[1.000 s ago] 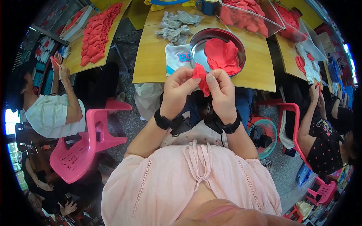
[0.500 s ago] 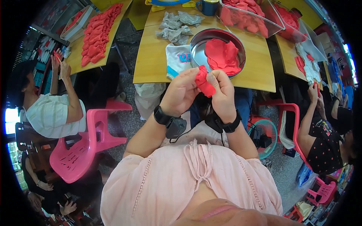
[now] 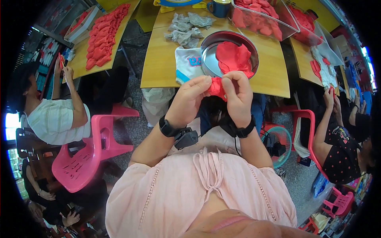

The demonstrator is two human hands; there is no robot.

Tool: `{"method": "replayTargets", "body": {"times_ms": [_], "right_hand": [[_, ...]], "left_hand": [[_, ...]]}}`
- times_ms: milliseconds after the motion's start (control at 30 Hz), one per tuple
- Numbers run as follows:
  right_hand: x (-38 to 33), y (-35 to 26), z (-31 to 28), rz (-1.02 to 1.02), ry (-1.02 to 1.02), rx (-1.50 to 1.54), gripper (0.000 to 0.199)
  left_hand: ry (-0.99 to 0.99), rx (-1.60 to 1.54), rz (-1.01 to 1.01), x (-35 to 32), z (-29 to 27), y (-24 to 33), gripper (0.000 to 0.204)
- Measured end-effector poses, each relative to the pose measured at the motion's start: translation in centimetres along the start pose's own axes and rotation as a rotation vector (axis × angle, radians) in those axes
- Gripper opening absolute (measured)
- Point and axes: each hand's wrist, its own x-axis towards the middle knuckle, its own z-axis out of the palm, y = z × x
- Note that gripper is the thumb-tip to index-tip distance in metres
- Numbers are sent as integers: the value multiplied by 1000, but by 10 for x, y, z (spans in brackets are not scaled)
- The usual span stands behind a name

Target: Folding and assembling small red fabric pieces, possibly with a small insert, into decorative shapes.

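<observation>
A small red piece of soft, thin material [image 3: 216, 88] is stretched and bunched between my two hands, just off the table's near edge. My left hand [image 3: 189, 98] pinches its left side between thumb and fingers. On the other side my right hand [image 3: 239, 96] pinches it too, fingers curled and partly hiding it. Past my hands stands a round metal pan [image 3: 208, 59], holding more red pieces [image 3: 235, 57] heaped on its right. Under the pan's left side lies a white cloth [image 3: 185, 65] with a blue edge and pink and blue print.
Crumpled grey plastic bags [image 3: 186, 29], a dark blue mug [image 3: 219, 8] and a clear bin [image 3: 262, 20] of red pieces are on the table [image 3: 158, 67]. People work at tables on both sides. A pink chair [image 3: 85, 158] is at left, a teal basket [image 3: 282, 144] at right.
My hands have drawn level and the right hand has turned, fingers curling over. The red piece, which hung down between them, is now gathered up and pulled sideways.
</observation>
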Motion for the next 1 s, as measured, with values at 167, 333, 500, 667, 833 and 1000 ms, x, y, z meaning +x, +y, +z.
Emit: {"method": "replayTargets", "body": {"times_ms": [167, 333, 500, 667, 833, 1000], "right_hand": [[-2, -14, -4, -97, -111, -247, 11], [-2, -20, -6, 319, -53, 329, 11], [-7, -22, 1, 287, -53, 395, 7], [-14, -22, 14, 31, 2, 354, 6], [-15, -18, 12, -70, -12, 204, 4], [-26, -14, 23, -177, -26, -4, 6]], "left_hand": [[95, 242, 48, 0, 7, -8, 20], [-13, 782, 361, 0, 5, -8, 24], [189, 703, 433, 1, 0, -6, 22], [44, 682, 391, -6, 7, 8, 24], [35, 905, 481, -7, 3, 8, 21], [242, 1205, 899, -3, 6, 4, 21]]}}
